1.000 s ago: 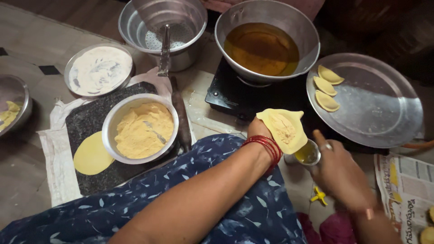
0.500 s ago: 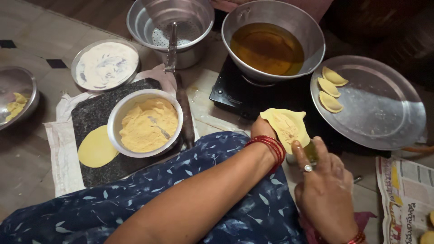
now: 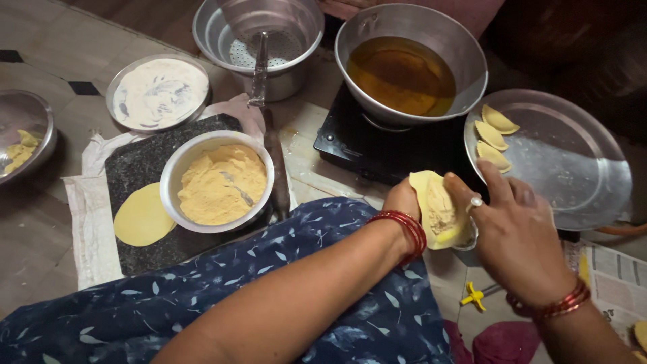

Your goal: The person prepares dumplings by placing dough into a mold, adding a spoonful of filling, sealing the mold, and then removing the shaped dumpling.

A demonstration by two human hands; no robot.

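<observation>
Head view, looking down onto floor-level cooking setup.

Left hand (image 3: 402, 200), centre frame, cupped under a yellow dough round (image 3: 435, 209) spread with crumbly filling; red bangles (image 3: 406, 229) at the wrist. Dough round resting on the left palm, edges curling upward.

Right hand (image 3: 513, 229), at 3 o'clock from the dough, fingers (image 3: 465, 195) bent and pressing on the dough's right edge; ring on one finger. Whether anything is pinched under those fingers: cannot tell. Small metal cup (image 3: 467, 239) partly hidden just below the dough.

At 12 o'clock from the hands: deep metal pan of amber oil (image 3: 403, 74) on a black cooktop (image 3: 377, 145). At 2 o'clock: large steel plate (image 3: 573, 168) with three folded half-moon dumplings (image 3: 492, 135) along its left rim.

At 9 o'clock: metal bowl of yellow filling (image 3: 219, 183) on a dark stone board (image 3: 145, 168), flat dough disc (image 3: 141, 217) touching the bowl's left side. At 10 o'clock: shallow dish of white flour (image 3: 159, 92). At 11 o'clock: steel pot holding a slotted skimmer (image 3: 259, 50).

Far left edge: bowl with yellow pieces (image 3: 20, 141). Blue patterned cloth (image 3: 269, 303) across lower frame.
</observation>
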